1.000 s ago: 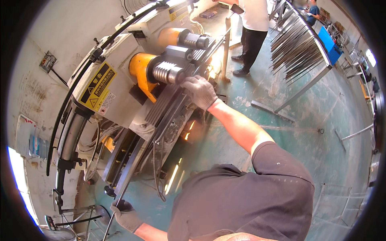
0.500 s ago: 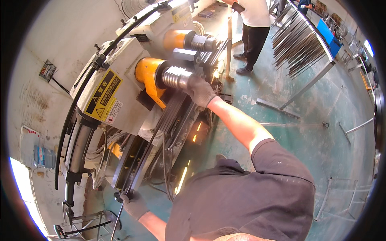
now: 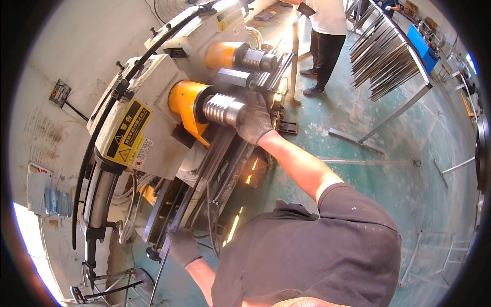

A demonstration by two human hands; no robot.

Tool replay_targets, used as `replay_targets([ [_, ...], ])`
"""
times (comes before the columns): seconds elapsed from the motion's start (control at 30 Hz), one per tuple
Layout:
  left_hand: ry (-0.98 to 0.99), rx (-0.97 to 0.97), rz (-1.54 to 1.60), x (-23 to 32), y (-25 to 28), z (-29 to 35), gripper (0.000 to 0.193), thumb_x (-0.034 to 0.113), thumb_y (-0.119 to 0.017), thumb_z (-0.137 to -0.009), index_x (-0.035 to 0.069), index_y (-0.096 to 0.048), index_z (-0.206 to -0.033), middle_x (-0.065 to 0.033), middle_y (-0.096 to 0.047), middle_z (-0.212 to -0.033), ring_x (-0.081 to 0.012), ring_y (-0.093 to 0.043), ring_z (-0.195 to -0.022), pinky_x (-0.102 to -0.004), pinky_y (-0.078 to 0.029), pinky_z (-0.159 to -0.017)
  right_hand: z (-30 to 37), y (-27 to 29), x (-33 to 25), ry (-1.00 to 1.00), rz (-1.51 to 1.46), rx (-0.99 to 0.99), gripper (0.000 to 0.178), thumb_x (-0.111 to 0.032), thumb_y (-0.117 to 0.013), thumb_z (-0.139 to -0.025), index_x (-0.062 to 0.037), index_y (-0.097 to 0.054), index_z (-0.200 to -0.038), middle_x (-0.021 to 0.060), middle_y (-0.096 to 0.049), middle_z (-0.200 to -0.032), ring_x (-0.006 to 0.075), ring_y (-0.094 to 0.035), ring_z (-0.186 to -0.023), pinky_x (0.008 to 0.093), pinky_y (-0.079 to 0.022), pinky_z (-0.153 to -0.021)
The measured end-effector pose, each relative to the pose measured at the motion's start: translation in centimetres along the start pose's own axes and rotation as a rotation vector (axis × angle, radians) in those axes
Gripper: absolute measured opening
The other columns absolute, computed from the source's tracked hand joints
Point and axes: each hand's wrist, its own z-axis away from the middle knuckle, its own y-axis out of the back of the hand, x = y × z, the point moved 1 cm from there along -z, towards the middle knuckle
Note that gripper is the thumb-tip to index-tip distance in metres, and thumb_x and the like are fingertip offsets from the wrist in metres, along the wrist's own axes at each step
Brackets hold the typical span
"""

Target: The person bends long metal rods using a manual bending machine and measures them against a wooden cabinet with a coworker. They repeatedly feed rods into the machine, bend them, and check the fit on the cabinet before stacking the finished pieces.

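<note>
My left hand point(image 3: 183, 246), in a grey glove, is closed round a long thin metal rod point(image 3: 160, 270) below the machine. The rod slants up along the machine's side and extends below the hand. My right hand point(image 3: 255, 121), also gloved, is bent against the far end of a ridged metal cylinder point(image 3: 220, 107). Its fingers curl behind that end, and whatever they grip is hidden. An orange housing point(image 3: 187, 102) carries the cylinder. Under it run several dark rods point(image 3: 219, 153). Just above my right hand lies a hexagonal metal bar point(image 3: 234, 78).
A second orange housing point(image 3: 221, 55) with a ridged cylinder stands farther along the white machine point(image 3: 153, 77). A black hose point(image 3: 84, 174) arcs down its left side. A rack of thin rods point(image 3: 381, 64) stands at right. Ahead is another person point(image 3: 327, 48) in dark trousers.
My left hand has moved up and right along the machine, away from a black round knob. My right hand has shifted slightly in the picture, staying at the cylinder's end.
</note>
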Motion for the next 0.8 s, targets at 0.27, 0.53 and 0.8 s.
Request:
replay_targets([
  [0.27, -0.266, 0.352, 0.014, 5.0, 7.5, 1.2, 0.03, 0.021, -0.064, -0.108, -0.007, -0.063, -0.119, -0.0132, -0.069, -0.116, -0.0244, -0.063, -0.104, -0.0362, -0.054, -0.096, -1.5, -0.9, 0.9, -0.023, -0.171, -0.059, 0.05, -0.022, -0.053, -0.088, -0.0031, -0.066, -0.132, 0.0191, -0.056, -0.15, 0.0339, -0.036, -0.153, 0.0506, -0.014, -0.133],
  [0.53, -0.223, 0.407, 0.083, 2.9, 5.2, -0.9, 0.032, 0.022, -0.059, -0.111, -0.008, -0.064, -0.12, -0.0165, -0.071, -0.112, -0.0267, -0.066, -0.104, -0.0375, -0.055, -0.095, -1.6, -1.1, 1.5, -0.024, -0.084, -0.079, 0.062, -0.029, -0.056, -0.089, -0.0087, -0.057, -0.147, 0.0177, -0.051, -0.156, 0.032, -0.036, -0.154, 0.0495, -0.013, -0.133],
  [0.8, -0.14, 0.309, -0.193, -1.5, 0.6, -1.6, 0.023, 0.028, -0.063, -0.107, 0.006, -0.069, -0.111, -0.0079, -0.075, -0.097, -0.0237, -0.071, -0.085, -0.0349, -0.06, -0.076, -2.3, -1.0, 2.7, -0.023, -0.025, -0.045, 0.061, -0.039, -0.064, -0.088, -0.0167, -0.061, -0.145, 0.0122, -0.059, -0.149, 0.0311, -0.037, -0.152, 0.0518, -0.014, -0.131],
])
